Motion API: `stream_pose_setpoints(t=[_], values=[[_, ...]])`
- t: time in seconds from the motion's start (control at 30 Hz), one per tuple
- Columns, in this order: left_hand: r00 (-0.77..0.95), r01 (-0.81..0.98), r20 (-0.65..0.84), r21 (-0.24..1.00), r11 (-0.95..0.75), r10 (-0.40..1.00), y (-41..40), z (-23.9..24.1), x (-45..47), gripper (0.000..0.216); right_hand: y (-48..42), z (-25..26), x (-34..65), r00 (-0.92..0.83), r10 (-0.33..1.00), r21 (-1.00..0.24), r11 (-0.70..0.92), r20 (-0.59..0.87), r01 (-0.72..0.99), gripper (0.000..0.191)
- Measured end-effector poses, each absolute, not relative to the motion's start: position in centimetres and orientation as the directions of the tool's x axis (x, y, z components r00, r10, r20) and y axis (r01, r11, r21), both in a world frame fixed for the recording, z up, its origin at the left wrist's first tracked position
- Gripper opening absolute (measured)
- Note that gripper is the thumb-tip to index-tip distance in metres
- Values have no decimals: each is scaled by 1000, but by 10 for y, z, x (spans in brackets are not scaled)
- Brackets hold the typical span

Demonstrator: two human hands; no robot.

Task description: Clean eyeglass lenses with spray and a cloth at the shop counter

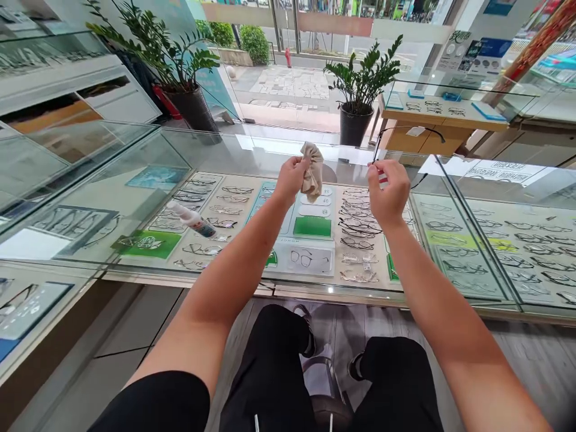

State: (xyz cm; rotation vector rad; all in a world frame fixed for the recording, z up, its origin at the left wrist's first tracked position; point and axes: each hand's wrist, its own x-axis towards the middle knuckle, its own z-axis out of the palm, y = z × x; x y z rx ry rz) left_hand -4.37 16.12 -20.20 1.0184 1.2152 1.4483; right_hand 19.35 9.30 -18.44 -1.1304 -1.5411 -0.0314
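Note:
My left hand pinches a crumpled beige cloth, held up over the glass counter. To its right, my right hand has its fingers closed on a pair of thin dark eyeglasses. The glasses extend up and to the right of the hand, with a small white tag on them. Cloth and glasses are apart. On the counter glass, left of my left forearm, there is a white spray bottle with a coloured label.
Under the glass top of the display counter lie rows of eyeglasses and green cards. Beyond it stand two potted plants by the window. A wooden display cabinet is at the back right.

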Motion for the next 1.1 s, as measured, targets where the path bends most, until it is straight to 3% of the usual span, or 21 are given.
stream_pose_setpoints(t=[0.07,0.13,0.3,0.5,0.73,0.87,1.1], values=[[-135,-388,-62,922,5,989,162,-194,-42,22,91,-176,181,140,640,-579,553,756,599,26],[-52,-515,-89,856,50,995,159,-189,-40,25,92,-171,170,120,660,-599,572,742,561,25],[8,-581,-105,809,90,994,150,-188,-37,30,96,-177,161,80,659,-576,584,748,572,25],[79,-660,-84,743,115,993,143,-183,-30,17,88,-191,163,-4,603,-494,656,798,571,25],[-6,-514,120,851,-106,993,127,-172,-19,23,78,-189,150,-77,636,-504,674,768,540,22],[81,-414,242,891,-189,967,119,-174,-12,33,77,-188,150,-66,646,-530,677,761,511,20],[214,-452,270,879,-150,939,113,-172,-7,45,82,-188,155,-28,686,-606,660,727,444,19]])
